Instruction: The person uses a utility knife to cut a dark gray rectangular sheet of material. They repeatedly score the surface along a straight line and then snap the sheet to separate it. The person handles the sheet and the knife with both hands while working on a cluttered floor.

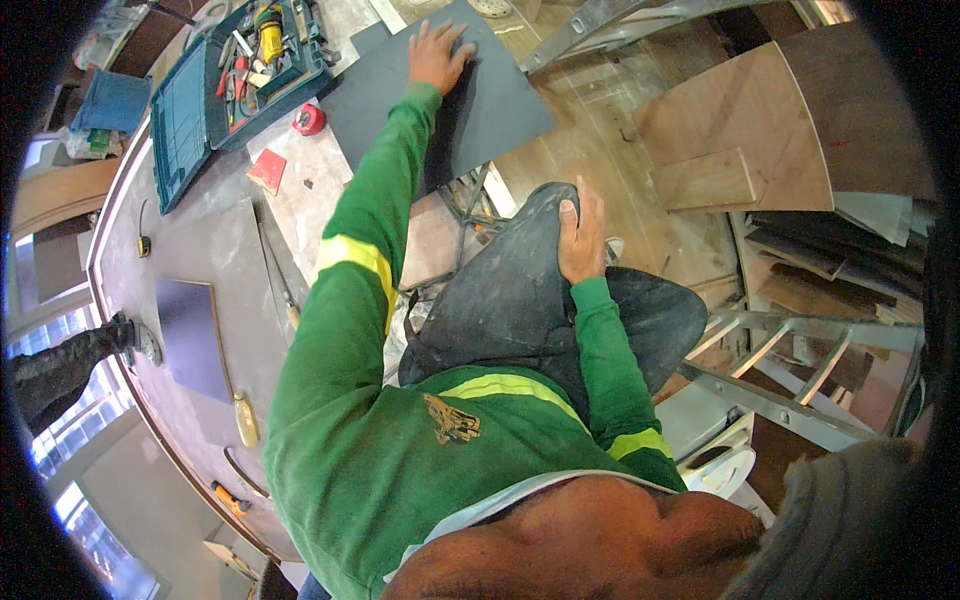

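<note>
My left hand (437,55) lies with fingers spread on a dark grey rectangular sheet (490,105) at the top middle. My right hand (582,235) rests on my raised knee in dark trousers (480,300), thumb apart from its fingers, holding nothing visible. Left of the sheet sit an open teal toolbox (180,120) with assorted tools, a red round item (310,119) and a red flat piece (266,172). Lower on that pale work surface (240,300) are a long hand tool (291,312), a purple-grey board (190,340) and a yellow-handled tool (245,420).
Another person's leg (70,365) reaches in at left, near a tape measure (144,245) and an orange tool (230,498). Wooden boards (720,120) stand at right over stacked panels (820,270). A metal ladder (800,370) lies lower right; another metal frame (580,30) is at the top.
</note>
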### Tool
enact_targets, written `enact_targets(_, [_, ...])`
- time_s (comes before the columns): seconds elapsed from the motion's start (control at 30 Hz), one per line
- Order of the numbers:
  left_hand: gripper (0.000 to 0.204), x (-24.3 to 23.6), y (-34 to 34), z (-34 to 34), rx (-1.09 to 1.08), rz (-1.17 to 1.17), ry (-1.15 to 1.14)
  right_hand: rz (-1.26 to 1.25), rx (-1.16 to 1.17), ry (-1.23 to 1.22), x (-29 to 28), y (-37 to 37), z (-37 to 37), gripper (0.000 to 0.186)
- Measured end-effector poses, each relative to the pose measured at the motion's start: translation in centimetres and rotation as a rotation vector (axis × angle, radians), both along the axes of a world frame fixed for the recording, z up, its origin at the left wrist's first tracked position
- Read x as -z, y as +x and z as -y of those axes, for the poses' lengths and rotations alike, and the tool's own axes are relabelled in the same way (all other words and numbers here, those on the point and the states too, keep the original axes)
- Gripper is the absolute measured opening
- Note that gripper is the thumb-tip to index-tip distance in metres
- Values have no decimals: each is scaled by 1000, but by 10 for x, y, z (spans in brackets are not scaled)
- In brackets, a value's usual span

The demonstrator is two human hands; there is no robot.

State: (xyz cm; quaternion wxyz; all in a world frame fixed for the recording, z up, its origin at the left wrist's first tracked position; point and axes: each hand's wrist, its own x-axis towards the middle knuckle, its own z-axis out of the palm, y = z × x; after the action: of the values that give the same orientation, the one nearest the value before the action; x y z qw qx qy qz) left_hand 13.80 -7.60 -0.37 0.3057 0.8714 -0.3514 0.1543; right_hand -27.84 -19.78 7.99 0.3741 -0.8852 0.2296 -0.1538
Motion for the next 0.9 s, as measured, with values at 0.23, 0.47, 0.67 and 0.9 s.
enact_targets(0.23, [67,-58,108,62,565,223,664,59,0,38,0,0,12,53])
enact_targets(0.47, [38,-69,132,116,836,-507,732,36,43,30,-7,13,18,54])
enact_targets(0.67, [33,-25,138,95,809,-670,545,25,74,59,-1,17,20,57])
enact_targets(0.9, [33,-22,120,83,646,-548,512,9,71,76,-5,17,24,59])
